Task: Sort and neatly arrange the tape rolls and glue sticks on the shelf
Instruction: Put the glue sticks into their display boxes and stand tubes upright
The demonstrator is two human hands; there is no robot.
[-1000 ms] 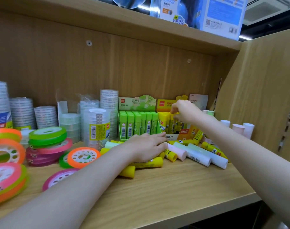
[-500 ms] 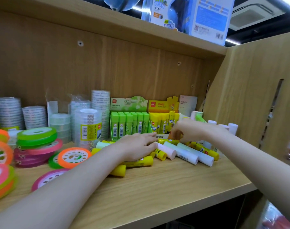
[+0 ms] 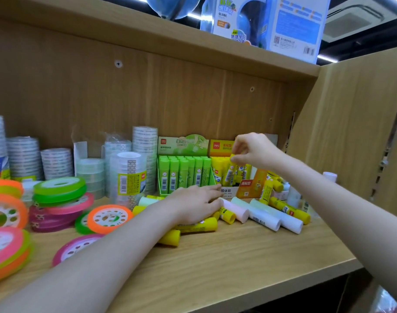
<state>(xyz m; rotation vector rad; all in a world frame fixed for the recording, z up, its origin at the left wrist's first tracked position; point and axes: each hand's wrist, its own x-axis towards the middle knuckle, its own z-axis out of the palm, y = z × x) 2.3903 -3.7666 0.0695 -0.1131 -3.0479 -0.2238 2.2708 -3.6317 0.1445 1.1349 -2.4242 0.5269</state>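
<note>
At the lower edge of the frame, two bare forearms reached over the wooden shelf [image 3: 227, 274]. Coloured tape rolls [image 3: 57, 199] in pink, green and orange lay flat or stacked at lower left. At centre, the left hand [image 3: 193, 203] rested palm down, fingers extended and close together, on a loose heap of yellow glue sticks [image 3: 199, 225]; white glue sticks [image 3: 265, 216] lay just beside it to the right. Behind the hand stood the green display box [image 3: 184, 171], its green sticks upright in a row. To its right stood the yellow display box [image 3: 222, 168], above which the right hand [image 3: 253, 150] pinched the top of a yellow glue stick [image 3: 229, 172] between curled fingertips, the stick upright among the others in that box. Stacks of clear tape rolls [image 3: 129, 172] lined the back wall at left. A globe box [image 3: 267, 21] stood on the upper shelf, at upper right.
</note>
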